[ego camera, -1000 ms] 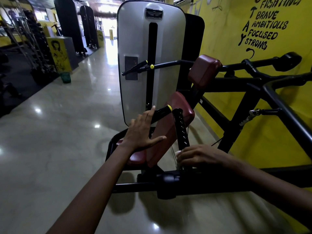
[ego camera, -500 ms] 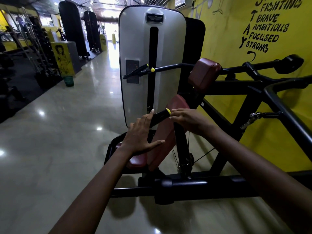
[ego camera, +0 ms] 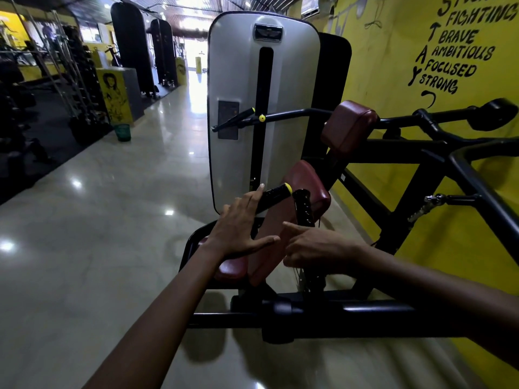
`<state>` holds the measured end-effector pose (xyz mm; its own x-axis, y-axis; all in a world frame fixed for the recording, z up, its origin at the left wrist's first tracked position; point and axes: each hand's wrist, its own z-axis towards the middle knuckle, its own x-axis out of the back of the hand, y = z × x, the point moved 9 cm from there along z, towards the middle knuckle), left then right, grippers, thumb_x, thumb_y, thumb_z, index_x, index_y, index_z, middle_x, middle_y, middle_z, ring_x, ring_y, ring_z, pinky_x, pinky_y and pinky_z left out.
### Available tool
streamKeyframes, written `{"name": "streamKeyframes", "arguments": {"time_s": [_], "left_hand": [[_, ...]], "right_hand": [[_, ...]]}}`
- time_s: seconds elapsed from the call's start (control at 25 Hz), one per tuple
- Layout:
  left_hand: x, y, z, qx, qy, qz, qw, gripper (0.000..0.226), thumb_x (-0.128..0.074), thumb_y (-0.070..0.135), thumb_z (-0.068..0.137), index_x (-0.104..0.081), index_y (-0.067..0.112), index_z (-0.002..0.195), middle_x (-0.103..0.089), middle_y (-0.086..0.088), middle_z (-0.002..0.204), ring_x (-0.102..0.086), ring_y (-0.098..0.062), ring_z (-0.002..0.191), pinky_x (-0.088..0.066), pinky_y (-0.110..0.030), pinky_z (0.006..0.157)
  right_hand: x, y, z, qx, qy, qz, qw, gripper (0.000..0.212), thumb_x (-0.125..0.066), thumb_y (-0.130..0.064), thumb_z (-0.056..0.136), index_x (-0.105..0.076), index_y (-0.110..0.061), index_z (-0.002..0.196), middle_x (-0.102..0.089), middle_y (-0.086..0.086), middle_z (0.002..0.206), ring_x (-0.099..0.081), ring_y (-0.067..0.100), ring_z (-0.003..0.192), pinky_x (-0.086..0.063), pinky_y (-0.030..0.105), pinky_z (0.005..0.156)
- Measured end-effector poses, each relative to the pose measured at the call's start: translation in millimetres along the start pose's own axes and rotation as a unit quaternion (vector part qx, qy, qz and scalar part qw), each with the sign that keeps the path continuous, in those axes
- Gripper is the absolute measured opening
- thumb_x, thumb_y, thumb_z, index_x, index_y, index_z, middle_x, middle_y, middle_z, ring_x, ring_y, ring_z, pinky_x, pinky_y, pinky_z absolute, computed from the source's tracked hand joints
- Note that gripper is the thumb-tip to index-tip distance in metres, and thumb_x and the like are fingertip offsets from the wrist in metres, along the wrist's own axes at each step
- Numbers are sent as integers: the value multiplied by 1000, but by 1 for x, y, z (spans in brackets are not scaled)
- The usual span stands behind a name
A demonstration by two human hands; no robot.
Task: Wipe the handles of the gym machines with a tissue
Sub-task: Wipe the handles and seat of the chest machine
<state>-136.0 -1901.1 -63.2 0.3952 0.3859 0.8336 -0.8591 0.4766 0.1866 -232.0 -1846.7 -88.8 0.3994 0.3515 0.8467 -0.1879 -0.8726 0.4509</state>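
A gym machine stands before me with two near black handles: a slanted handle (ego camera: 276,193) with a yellow end cap and an upright ribbed handle (ego camera: 303,209). My left hand (ego camera: 238,226) is flat with fingers spread, its fingertips touching the slanted handle. My right hand (ego camera: 317,248) is curled round the lower part of the upright handle, one finger pointing left. No tissue shows in either hand. Farther back, another yellow-capped handle (ego camera: 236,119) sticks out in front of the grey weight-stack cover (ego camera: 233,80).
Maroon pads (ego camera: 348,127) and a maroon seat (ego camera: 233,269) sit on the black frame, whose thick bar (ego camera: 351,313) crosses below my arms. A yellow wall (ego camera: 393,66) with black lettering is close on the right. Polished floor runs left, with a green bin (ego camera: 123,132) and racks beyond.
My right hand rose from the base of the upright handle to its top by the yellow cap, then slid back down to the lower part. My left hand stayed on the slanted handle.
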Motion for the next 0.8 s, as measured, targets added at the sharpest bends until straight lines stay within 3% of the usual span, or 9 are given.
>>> {"name": "streamKeyframes", "arguments": {"time_s": [0.08, 0.16, 0.24, 0.28, 0.32, 0.36, 0.44, 0.52, 0.8], "left_hand": [[1, 0, 0, -1, -1, -1, 1000, 112, -44, 82, 71, -1, 19, 153, -32, 0, 146, -41, -21, 119, -37, -38, 88], [1, 0, 1, -1, -3, 3, 1000, 112, -45, 82, 72, 0, 19, 153, -31, 0, 146, -41, -21, 119, -37, -37, 88], [1, 0, 0, 2, -5, 3, 1000, 112, -44, 82, 71, 0, 19, 153, -31, 1, 147, -41, -20, 119, -36, -37, 88], [1, 0, 1, 3, -6, 0, 1000, 112, -43, 82, 71, -1, 19, 153, -31, 1, 147, -41, -20, 119, -37, -38, 89], [1, -1, 1, 2, -10, -6, 1000, 112, -43, 83, 71, -1, 20, 153, -31, 2, 146, -41, -21, 120, -37, -39, 90], [1, -1, 1, -2, -15, -15, 1000, 112, -43, 83, 70, -1, 20, 153, -31, 2, 147, -41, -21, 120, -38, -40, 92], [2, -2, 2, -10, -36, -38, 999, 113, -45, 83, 69, -1, 22, 153, -28, 3, 149, -40, -22, 125, -38, -43, 96], [1, -5, 5, -19, -66, -56, 996, 114, -47, 83, 68, 0, 23, 153, -25, 2, 152, -37, -23, 131, -38, -48, 101], [2, -11, 8, -77, -101, -80, 989, 115, -44, 85, 68, 1, 23, 153, -26, 2, 152, -36, -21, 131, -40, -50, 102]], "right_hand": [[13, -13, -6, 21, 49, 62, 997, 18, -60, -1, 81, -63, -15, 93, -65, 7, 74, -66, 25, 82, -14, 59, 114], [22, -20, -13, 34, 70, 129, 989, 24, -62, 2, 78, -59, -17, 94, -63, 6, 71, -65, 22, 76, -17, 55, 113], [27, -17, -19, 9, 50, 242, 969, 23, -58, 2, 83, -62, -14, 99, -66, 5, 88, -62, 18, 92, -16, 41, 116], [27, -7, -23, -34, 51, 292, 954, 25, -54, 3, 86, -64, -12, 104, -65, 3, 98, -60, 15, 101, -19, 26, 115], [30, 9, -29, -89, 81, 326, 938, 30, -50, 7, 87, -64, -12, 106, -64, 1, 105, -59, 12, 104, -27, 14, 109], [38, 28, -36, -141, 138, 350, 916, 36, -48, 11, 86, -65, -13, 106, -63, -1, 107, -59, 9, 102, -38, 11, 98], [57, 60, -59, -205, 295, 361, 861, 36, -49, 17, 84, -67, -12, 96, -66, -1, 98, -63, 4, 91, -52, 19, 80], [64, 77, -77, -245, 387, 368, 809, 30, -49, 19, 83, -67, -4, 89, -66, 2, 91, -64, 4, 84, -53, 17, 71], [56, 71, -85, -359, 408, 295, 786, 26, -52, 15, 84, -66, -4, 94, -67, 8, 96, -67, 19, 88, -57, 26, 74]]}}
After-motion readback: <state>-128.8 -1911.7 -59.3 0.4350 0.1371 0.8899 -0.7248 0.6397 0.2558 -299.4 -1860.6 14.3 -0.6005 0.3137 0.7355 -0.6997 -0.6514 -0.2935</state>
